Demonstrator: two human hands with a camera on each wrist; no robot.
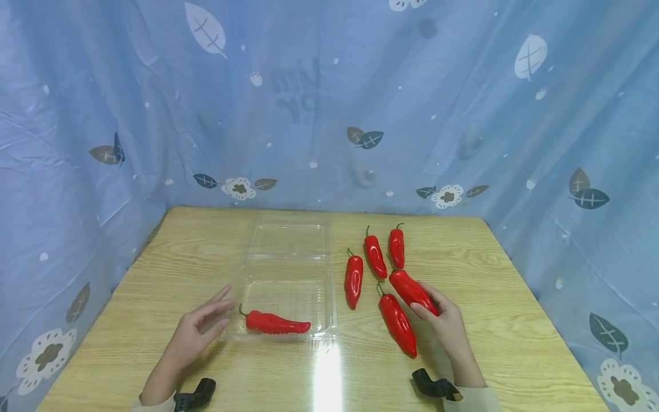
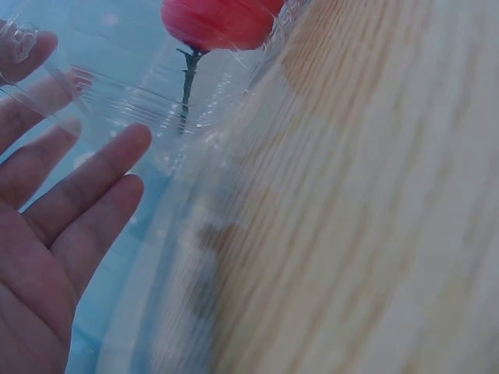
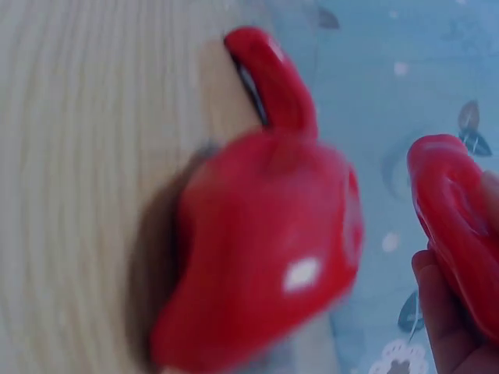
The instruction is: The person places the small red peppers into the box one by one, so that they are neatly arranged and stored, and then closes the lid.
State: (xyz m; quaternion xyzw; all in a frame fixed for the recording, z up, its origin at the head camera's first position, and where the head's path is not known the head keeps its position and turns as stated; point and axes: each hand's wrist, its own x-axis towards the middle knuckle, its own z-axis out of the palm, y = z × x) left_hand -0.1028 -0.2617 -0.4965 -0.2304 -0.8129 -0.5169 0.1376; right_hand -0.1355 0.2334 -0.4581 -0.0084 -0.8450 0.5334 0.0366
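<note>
My right hand [image 1: 444, 320] grips a red chili pepper [image 1: 410, 288] between thumb and fingers, its stem pointing away. Just left of that hand, another red pepper [image 1: 397, 326] lies on the table; it fills the middle of the right wrist view, blurred. At the left, my left hand [image 1: 198, 329] has its fingers spread and relaxed beside a clear plastic clamshell box [image 1: 288, 289]. One red pepper [image 1: 277, 323] lies crosswise in the near half of the box, stem toward my left hand. In the left wrist view the fingertips [image 2: 134, 140] overlap the box's clear wall.
Behind the held pepper, three more peppers lie on the wooden table [image 1: 195, 246]: a left one [image 1: 353, 280], a middle one [image 1: 375, 256] and a far one [image 1: 396, 248]. The box lid [image 1: 288, 237] is folded open toward the back. A blue patterned curtain [image 1: 329, 103] surrounds the table.
</note>
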